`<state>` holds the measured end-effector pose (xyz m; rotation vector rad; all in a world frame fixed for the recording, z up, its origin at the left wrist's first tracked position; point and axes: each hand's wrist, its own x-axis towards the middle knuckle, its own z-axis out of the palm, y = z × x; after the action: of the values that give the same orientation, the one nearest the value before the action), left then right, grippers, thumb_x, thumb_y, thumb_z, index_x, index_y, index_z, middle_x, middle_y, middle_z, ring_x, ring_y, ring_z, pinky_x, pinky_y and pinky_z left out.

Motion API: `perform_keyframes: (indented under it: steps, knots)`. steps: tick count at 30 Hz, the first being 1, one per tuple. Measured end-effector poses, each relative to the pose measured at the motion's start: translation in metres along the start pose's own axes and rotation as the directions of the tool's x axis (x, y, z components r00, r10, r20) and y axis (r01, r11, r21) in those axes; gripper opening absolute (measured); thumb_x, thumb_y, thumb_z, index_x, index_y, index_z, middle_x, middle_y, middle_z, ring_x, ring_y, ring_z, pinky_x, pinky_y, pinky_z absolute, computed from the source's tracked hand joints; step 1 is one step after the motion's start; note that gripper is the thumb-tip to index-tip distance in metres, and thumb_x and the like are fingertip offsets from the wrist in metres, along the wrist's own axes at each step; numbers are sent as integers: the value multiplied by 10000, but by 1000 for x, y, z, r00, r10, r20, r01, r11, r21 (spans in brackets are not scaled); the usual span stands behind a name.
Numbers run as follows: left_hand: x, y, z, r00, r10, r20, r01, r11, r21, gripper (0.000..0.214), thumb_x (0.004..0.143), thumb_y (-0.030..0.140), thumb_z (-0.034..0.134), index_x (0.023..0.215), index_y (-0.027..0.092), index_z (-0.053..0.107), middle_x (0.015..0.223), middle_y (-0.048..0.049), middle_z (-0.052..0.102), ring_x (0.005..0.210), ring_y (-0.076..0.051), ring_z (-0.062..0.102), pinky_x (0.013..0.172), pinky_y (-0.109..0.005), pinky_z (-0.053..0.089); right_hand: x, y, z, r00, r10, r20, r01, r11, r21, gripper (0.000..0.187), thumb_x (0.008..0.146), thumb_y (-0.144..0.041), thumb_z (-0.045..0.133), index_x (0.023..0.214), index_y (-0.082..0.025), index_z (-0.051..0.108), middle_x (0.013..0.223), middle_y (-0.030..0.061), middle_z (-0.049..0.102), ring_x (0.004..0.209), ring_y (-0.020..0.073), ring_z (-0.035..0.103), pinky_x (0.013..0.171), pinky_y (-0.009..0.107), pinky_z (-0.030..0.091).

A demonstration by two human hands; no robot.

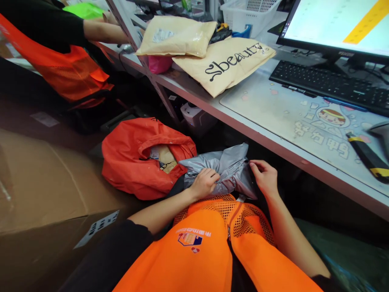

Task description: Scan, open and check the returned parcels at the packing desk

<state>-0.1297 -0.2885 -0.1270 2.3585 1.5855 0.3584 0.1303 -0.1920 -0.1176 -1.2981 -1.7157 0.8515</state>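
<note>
A crumpled silver-grey plastic mailer bag point(227, 166) lies across my lap. My left hand point(205, 182) is closed, its fingers curled on the bag's near left part. At the bag's right edge, my right hand point(265, 175) pinches with thumb and forefinger, where the plastic is gathered. What is inside the bag does not show. Just left of it, an orange-red sack point(130, 162) gapes, with a tan parcel point(167, 158) visible in its mouth.
Tan padded mailers point(234, 61) are stacked on the desk point(258, 101) beside a white basket point(249, 16). A keyboard point(328, 81), monitor point(343, 28) and yellow-black cutter point(367, 158) are to the right. A large cardboard box point(45, 182) stands left; a co-worker's arm point(103, 31) shows beyond.
</note>
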Motion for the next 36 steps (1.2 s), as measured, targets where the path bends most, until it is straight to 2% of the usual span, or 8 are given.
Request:
perform_keyframes:
  steps: [3, 6, 13, 18, 22, 25, 31, 36]
  knots:
    - [1, -3, 2, 999, 45, -22, -45, 999, -12, 166, 908, 140, 513, 936, 179, 671, 931, -98, 661, 938, -249, 603, 898, -398, 492, -7, 1, -7, 981, -185, 49, 189, 978, -93, 244, 917, -371, 685, 1107, -230, 745, 1086, 106, 720, 977, 262, 687, 892, 447, 592]
    - [-2, 1, 2, 995, 58, -81, -62, 997, -43, 175, 917, 143, 496, 954, 176, 663, 913, -95, 674, 903, -244, 619, 855, -389, 503, -8, -3, 5, 908, -383, 170, 410, 895, -175, 256, 928, -280, 663, 1172, -266, 739, 1251, 126, 658, 1181, 306, 619, 1022, 534, 544]
    - [-6, 2, -3, 980, 82, -183, -96, 993, -69, 235, 921, 139, 457, 995, 232, 660, 936, -69, 673, 921, -260, 632, 825, -406, 538, 8, -16, 18, 805, -565, 180, 591, 791, -159, 224, 918, -134, 604, 1031, -290, 718, 1156, 103, 688, 1052, 304, 646, 868, 529, 574]
    - [-6, 0, -2, 981, -65, -183, 32, 983, -182, 146, 879, 354, 697, 968, 251, 647, 1013, -64, 677, 985, -298, 633, 896, -465, 566, -3, -30, -3, 808, -505, 305, 554, 826, -101, 118, 926, -138, 547, 946, -248, 586, 949, 58, 664, 923, 251, 613, 812, 431, 539]
    - [-1, -10, 15, 978, -98, -183, 63, 980, -188, 205, 820, 205, 716, 1015, 241, 664, 1071, -71, 683, 1032, -302, 636, 935, -474, 563, -13, -28, -12, 759, -469, 451, 569, 814, -111, 70, 915, -166, 537, 925, -235, 531, 886, 38, 609, 873, 221, 571, 787, 376, 491]
    - [13, -18, 17, 974, -107, -200, 62, 974, -218, 357, 773, 50, 627, 1075, 234, 672, 1123, -73, 673, 1091, -276, 629, 981, -437, 544, -15, -25, -3, 731, -401, 552, 551, 824, -132, 56, 894, -181, 561, 894, -224, 526, 847, 26, 589, 839, 206, 562, 800, 365, 466]
    - [40, -17, 0, 985, -121, -126, 103, 985, -135, 241, 846, 45, 570, 990, 207, 676, 1065, -75, 668, 1026, -247, 617, 931, -401, 534, -15, -20, 35, 800, -169, 576, 432, 828, -358, 239, 839, -346, 762, 974, -224, 607, 982, 84, 657, 972, 293, 610, 914, 460, 473]
    - [15, -21, -20, 978, -15, -210, 17, 1000, 12, 199, 878, 229, 738, 1076, 234, 718, 1509, -104, 554, 1436, -381, 426, 1181, -594, 374, -7, 1, 38, 780, -294, 552, 483, 844, -232, 142, 786, -130, 654, 842, -237, 579, 830, 12, 630, 824, 222, 601, 837, 371, 482]
